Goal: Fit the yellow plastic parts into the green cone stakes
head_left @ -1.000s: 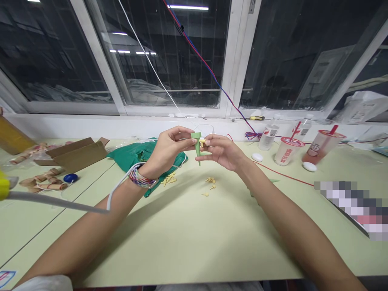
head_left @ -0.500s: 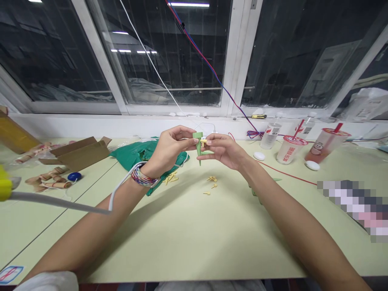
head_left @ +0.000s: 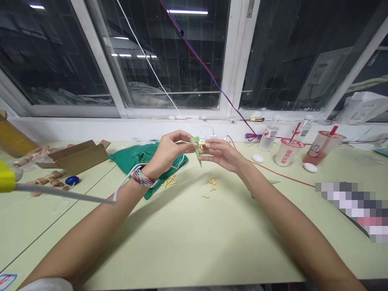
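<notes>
Between thumb and fingers, my left hand (head_left: 171, 151) holds a green plastic spike (head_left: 197, 151) upright, slightly tilted, its wide end up and its point down. My right hand (head_left: 222, 153) pinches a small yellow plastic piece (head_left: 202, 144) against the spike's side, near the top. The lower fingers of the right hand reach to the spike's shaft. Beneath the hands, several small yellow pieces (head_left: 210, 182) lie on the table (head_left: 194, 238). More yellow pieces (head_left: 169, 181) are by the green bag (head_left: 130, 155). Another green spike (head_left: 274, 182) lies partly hidden behind my right forearm.
On the left are an open cardboard box (head_left: 77, 157), wooden pieces (head_left: 50, 180) and a blue ball (head_left: 72, 180). Drink cups (head_left: 286, 153) and a bottle (head_left: 268, 137) stand at the back right. A grey cable (head_left: 66, 192) crosses over my left forearm.
The green spike is turned a little and tilts more, its tip pointing slightly right. My right hand keeps the yellow piece at its side. The view has shifted slightly.
</notes>
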The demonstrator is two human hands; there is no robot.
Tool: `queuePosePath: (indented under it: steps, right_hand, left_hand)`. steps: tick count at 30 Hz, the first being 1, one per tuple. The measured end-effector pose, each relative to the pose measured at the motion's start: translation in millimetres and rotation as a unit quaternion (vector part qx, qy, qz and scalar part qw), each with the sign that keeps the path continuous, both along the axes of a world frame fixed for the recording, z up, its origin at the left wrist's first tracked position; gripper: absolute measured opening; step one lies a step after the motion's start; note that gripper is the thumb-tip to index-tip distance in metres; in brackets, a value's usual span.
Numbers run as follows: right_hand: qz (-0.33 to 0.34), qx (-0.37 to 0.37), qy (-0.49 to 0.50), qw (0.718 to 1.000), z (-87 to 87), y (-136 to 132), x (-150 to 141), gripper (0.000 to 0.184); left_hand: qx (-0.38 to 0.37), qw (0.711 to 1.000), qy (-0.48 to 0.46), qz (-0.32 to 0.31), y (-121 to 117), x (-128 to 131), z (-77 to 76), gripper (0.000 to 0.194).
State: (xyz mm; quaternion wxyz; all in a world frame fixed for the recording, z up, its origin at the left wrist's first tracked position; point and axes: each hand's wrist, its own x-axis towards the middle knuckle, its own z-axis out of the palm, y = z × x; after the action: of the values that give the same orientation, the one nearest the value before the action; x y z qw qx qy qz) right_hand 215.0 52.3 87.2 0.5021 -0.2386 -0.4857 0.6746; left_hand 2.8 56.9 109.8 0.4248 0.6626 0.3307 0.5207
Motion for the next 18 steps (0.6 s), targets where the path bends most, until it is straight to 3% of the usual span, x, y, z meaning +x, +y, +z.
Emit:
queuePosePath:
  steps: [4,10,18]
  right_hand:
    - [-0.027,0.052,-0.031,0.998,2.7,0,1,0.031]
    - [-0.127,0.135,-0.07,0.98,5.2,1,-3,0.037]
    - [-0.148,0.183,-0.063,0.97,4.6,2,-6,0.041]
  left_hand:
    - [0.016,1.0,0.005,0.002,-3,1,1.3,0.041]
    - [-0.036,0.999,-0.034,-0.012,-10,6,4.0,0.055]
    - [-0.032,0.997,-0.072,-0.025,-13,9,5.6,0.049]
